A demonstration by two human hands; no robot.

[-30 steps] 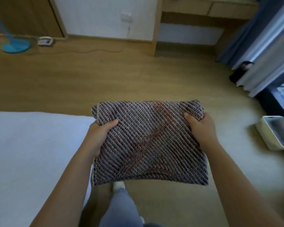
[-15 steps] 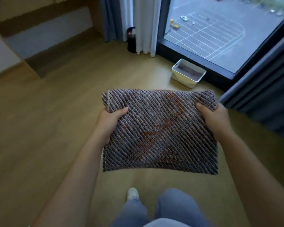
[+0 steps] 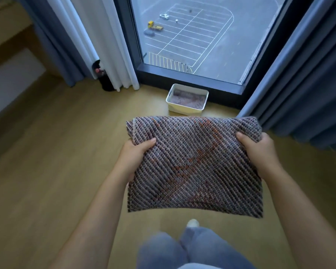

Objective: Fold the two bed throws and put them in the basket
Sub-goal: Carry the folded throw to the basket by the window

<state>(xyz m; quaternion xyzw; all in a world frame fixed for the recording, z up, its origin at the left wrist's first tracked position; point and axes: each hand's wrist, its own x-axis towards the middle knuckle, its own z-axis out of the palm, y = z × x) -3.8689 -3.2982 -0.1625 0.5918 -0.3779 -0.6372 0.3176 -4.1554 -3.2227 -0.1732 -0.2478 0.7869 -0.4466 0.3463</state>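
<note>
Both arms extended, left hand (image 3: 136, 154), right hand (image 3: 260, 152), thumbs on top, gripping

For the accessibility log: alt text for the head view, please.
A left hand and a right hand grip the sides of a folded knit throw above the wooden floor. Ahead, a white basket by the window already holds a similar throw.
</note>
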